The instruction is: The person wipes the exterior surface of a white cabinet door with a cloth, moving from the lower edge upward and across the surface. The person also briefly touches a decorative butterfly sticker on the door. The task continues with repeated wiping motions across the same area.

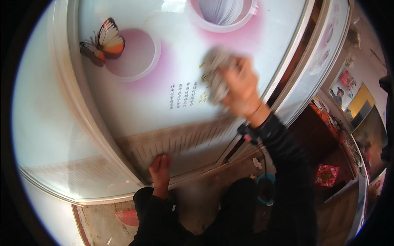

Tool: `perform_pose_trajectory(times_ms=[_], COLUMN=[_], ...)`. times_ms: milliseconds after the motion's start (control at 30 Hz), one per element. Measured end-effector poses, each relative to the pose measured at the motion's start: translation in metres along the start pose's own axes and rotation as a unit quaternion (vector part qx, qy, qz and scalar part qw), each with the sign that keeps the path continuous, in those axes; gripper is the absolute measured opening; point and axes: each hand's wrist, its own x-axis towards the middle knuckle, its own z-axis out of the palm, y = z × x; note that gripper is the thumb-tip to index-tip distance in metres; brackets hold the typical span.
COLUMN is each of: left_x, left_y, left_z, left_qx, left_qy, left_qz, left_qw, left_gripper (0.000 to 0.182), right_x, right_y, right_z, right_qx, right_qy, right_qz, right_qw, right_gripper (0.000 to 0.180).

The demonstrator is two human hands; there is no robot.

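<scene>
My right hand (241, 87), blurred by motion, grips a crumpled greyish cloth (218, 72). The cloth lies against a glossy sliding door panel (147, 110), partly covering its gold lettering. Printed on that panel are a butterfly (106, 43), pink shaded rings, small lines of writing and a brown fence-like band (184, 140). Low on the same panel, near its left frame, rests my left hand (160, 172). Its fingers are curled together at the printed band, and no object shows in them.
Pale metal frames (89, 107) border the panel; a dark gap (284, 70) separates it from the right-hand door. On the floor stand a teal bucket (266, 202), a white scrap (256, 163) and a red piece (126, 217). Rightward are dark furniture and a red patterned item (327, 175).
</scene>
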Motion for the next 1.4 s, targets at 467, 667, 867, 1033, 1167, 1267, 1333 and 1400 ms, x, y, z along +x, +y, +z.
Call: perform_pose_trajectory(times_ms=[467, 667, 867, 1033, 1167, 1267, 1333, 1400], left_x=[0.000, 0.005, 0.006, 0.003, 0.003, 0.003, 0.004, 0.003], left_y=[-0.006, -0.015, -0.017, -0.009, -0.009, -0.008, -0.007, -0.005], left_z=[0.002, -0.002, -0.002, -0.010, -0.002, -0.002, -0.003, -0.004], left_qx=[0.033, 0.040, -0.179, 0.030, -0.025, -0.018, 0.007, 0.026], left_qy=[-0.005, -0.017, -0.034, -0.046, -0.026, -0.034, -0.043, -0.032], left_qz=[0.042, 0.034, 0.024, 0.026, 0.001, -0.007, -0.008, -0.039], left_qw=[0.999, 0.998, 0.983, 0.998, 0.999, 0.999, 0.999, 0.998], left_gripper=[0.030, 0.029, 0.025, 0.024, 0.026, 0.027, 0.028, 0.027], right_x=[0.014, 0.093, -0.023, -0.048, 0.018, 0.059, 0.051, 0.009], right_y=[-0.008, -0.018, -0.120, -0.073, 0.043, 0.099, 0.094, 0.056], right_z=[-0.015, 0.011, 0.056, 0.022, -0.038, -0.054, -0.045, -0.019], right_qx=[-0.032, -0.015, 0.109, 0.056, -0.129, -0.142, -0.172, -0.177], right_qy=[0.037, 0.157, -0.136, -0.127, 0.023, 0.152, 0.189, 0.144], right_qz=[0.053, 0.007, -0.204, -0.100, 0.054, 0.139, 0.136, 0.077], right_qw=[0.997, 0.987, 0.963, 0.985, 0.990, 0.968, 0.957, 0.971], right_gripper=[0.048, 0.045, 0.026, 0.029, 0.045, 0.039, 0.038, 0.044])
